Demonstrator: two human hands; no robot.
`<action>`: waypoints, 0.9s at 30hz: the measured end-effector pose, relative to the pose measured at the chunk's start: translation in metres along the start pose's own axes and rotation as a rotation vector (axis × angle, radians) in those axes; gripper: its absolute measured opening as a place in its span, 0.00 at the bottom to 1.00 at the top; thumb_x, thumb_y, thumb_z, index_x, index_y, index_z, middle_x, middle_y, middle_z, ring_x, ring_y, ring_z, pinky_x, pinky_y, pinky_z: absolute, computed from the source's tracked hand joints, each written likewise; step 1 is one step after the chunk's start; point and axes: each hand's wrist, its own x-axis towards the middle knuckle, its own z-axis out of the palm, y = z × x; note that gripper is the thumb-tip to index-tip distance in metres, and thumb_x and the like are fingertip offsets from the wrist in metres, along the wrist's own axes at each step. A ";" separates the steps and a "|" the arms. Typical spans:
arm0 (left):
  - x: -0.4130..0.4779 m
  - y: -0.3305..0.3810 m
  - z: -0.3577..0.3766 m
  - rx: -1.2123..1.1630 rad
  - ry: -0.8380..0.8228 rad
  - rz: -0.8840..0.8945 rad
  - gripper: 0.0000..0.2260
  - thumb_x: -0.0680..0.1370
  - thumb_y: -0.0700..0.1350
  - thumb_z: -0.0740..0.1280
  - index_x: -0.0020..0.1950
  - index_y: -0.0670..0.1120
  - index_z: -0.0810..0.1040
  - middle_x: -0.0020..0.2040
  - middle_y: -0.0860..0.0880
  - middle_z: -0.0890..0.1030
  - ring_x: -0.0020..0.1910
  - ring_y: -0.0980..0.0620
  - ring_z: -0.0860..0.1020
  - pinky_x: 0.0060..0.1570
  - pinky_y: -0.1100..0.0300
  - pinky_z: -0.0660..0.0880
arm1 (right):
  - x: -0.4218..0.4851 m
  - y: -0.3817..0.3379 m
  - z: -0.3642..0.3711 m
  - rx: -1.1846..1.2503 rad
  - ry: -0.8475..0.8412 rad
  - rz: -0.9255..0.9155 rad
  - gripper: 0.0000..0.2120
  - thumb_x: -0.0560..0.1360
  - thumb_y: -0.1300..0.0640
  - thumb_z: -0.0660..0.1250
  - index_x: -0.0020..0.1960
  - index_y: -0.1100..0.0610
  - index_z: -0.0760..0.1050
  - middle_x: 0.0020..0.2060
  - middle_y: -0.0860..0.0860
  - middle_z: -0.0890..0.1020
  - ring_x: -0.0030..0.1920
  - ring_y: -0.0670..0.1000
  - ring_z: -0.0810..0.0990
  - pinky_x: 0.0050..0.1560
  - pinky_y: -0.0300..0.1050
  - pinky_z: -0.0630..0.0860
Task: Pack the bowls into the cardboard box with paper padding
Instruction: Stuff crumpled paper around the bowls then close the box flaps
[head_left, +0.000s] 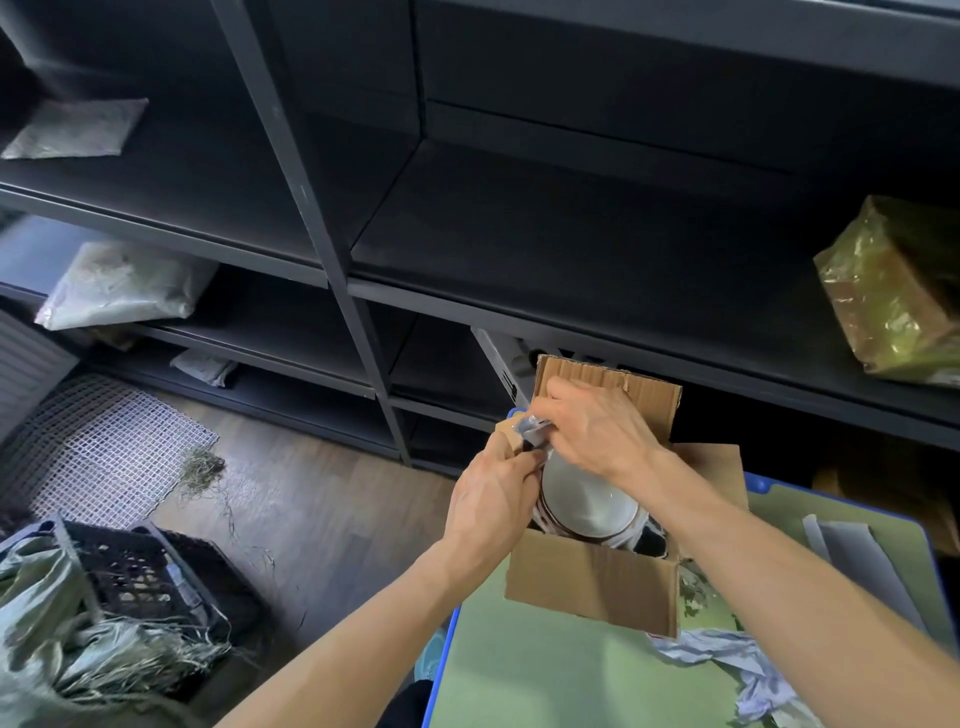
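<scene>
An open cardboard box (592, 587) stands on the green table (545, 670), its flaps up. Inside it lies a white bowl (582, 499) with a brown rim, stacked on other bowls whose edges show beneath. Both hands work at the box's far left corner. My left hand (488, 499) grips the box's left edge beside the bowl. My right hand (592, 426) reaches across the bowl and pinches a wad of grey paper (532, 428) over that corner.
Crumpled paper (748, 675) lies on the table to the right of the box, with grey sheets (857, 551) farther right. Dark metal shelving (519, 234) rises behind, holding a plastic-wrapped parcel (888, 291). A black crate (140, 571) and straw sit on the floor at left.
</scene>
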 end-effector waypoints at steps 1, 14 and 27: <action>0.000 -0.001 0.001 0.007 0.009 0.005 0.13 0.81 0.45 0.62 0.61 0.54 0.83 0.51 0.51 0.73 0.40 0.52 0.72 0.37 0.61 0.68 | -0.002 -0.002 0.004 0.035 0.015 0.042 0.05 0.74 0.57 0.67 0.49 0.51 0.77 0.42 0.48 0.73 0.41 0.53 0.78 0.29 0.45 0.67; 0.003 0.000 0.001 0.068 -0.006 0.025 0.15 0.83 0.46 0.61 0.67 0.55 0.79 0.43 0.51 0.66 0.36 0.50 0.68 0.34 0.59 0.65 | -0.014 0.007 0.001 0.042 0.058 0.010 0.09 0.74 0.63 0.68 0.50 0.51 0.80 0.45 0.45 0.76 0.47 0.49 0.73 0.33 0.42 0.75; 0.007 0.002 -0.010 0.102 -0.065 0.023 0.13 0.83 0.51 0.60 0.64 0.55 0.80 0.47 0.52 0.71 0.38 0.51 0.73 0.37 0.58 0.71 | -0.028 0.013 0.006 0.116 0.017 0.016 0.20 0.74 0.68 0.62 0.60 0.53 0.81 0.55 0.45 0.82 0.58 0.49 0.76 0.48 0.45 0.79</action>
